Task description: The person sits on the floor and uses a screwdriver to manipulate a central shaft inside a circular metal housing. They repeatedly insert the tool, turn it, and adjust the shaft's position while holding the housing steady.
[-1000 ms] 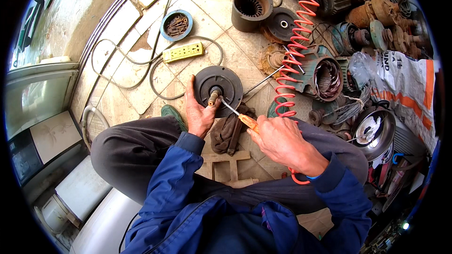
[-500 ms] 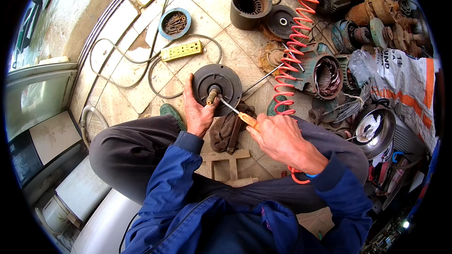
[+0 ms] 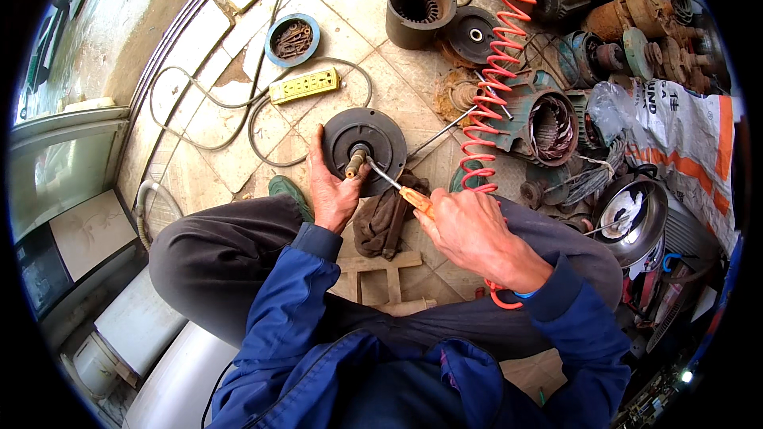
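Observation:
A dark round metal flange (image 3: 367, 125) with a brass-tipped shaft (image 3: 355, 164) at its centre is held up between my knees. My left hand (image 3: 330, 191) grips it at the lower left edge, fingers along the rim. My right hand (image 3: 469, 234) is closed round a screwdriver (image 3: 415, 199) with an orange handle, its metal tip at the shaft beside the hub. Beneath the flange lie a dark rag (image 3: 373, 226) and a wooden frame (image 3: 380, 262). A red coiled hose (image 3: 493, 87) runs down behind my right hand.
A yellow power strip (image 3: 304, 86), cables, a blue-rimmed bowl of bolts (image 3: 292, 40) and a metal cylinder (image 3: 420, 9) lie ahead. Motor housings (image 3: 550, 129), rusty parts, a white-orange sack (image 3: 679, 183) and a steel basin (image 3: 632, 222) crowd the right. A framed glass panel (image 3: 67, 151) is left.
The flange and both hands appear slightly further left, as does much of the background. The grip on flange and screwdriver looks the same.

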A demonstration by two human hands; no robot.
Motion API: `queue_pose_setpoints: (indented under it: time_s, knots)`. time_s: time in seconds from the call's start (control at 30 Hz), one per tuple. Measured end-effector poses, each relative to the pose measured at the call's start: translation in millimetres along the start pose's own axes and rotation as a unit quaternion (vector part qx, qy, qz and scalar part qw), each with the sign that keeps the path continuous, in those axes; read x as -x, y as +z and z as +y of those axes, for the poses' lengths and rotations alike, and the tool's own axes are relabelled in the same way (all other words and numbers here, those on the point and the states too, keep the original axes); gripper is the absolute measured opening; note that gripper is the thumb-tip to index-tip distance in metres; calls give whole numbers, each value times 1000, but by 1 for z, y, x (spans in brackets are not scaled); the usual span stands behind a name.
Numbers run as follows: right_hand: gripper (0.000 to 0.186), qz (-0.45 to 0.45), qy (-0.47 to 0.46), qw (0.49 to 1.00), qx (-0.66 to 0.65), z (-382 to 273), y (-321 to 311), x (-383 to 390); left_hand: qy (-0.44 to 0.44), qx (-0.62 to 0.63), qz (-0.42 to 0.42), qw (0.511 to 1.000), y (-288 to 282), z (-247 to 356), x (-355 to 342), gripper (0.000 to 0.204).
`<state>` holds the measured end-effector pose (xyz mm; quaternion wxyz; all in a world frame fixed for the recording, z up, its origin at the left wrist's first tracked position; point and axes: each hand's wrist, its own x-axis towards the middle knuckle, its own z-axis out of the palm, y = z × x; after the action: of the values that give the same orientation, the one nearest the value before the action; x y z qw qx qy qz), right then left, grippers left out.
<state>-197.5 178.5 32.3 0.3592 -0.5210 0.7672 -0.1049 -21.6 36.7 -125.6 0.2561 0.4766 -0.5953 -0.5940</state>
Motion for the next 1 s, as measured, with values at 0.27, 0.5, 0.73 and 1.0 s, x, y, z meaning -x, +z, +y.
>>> queue_pose_setpoints:
  time_s: [0.27, 0.5, 0.73, 1.0]
  knots:
    - [34, -5, 14, 1000, -7, -1, -2, 1, 18, -11, -2, 1000, 0, -3, -1, 103]
    - [41, -67, 68, 992, -78, 4, -16, -10, -4, 34, -9, 999, 2, -1, 0, 104]
    - [45, -113, 113, 983, -92, 0, -23, -12, 12, 7, -62, 998, -8, -16, -1, 100]
    - [45, -93, 88, 990, -56, 0, -16, -11, -15, 81, -103, 991, -16, 2, -6, 94]
